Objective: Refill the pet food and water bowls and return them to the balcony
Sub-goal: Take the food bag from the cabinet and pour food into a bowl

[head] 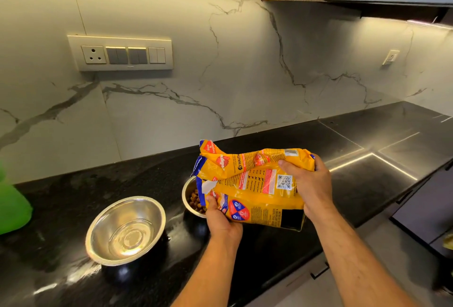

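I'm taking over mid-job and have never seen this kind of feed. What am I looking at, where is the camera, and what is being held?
There is no machine here: these are a person's two bare hands, filmed by one wide camera on their head, looking down at a black counter. The left hand holds the yellow food bag near its torn opening; the right hand has its grip on the bag's upper end. The bag is tipped over a steel bowl holding brown kibble. A second steel bowl stands to the left, apparently holding water. Something green sits at the left edge. A switch panel is on the wall.
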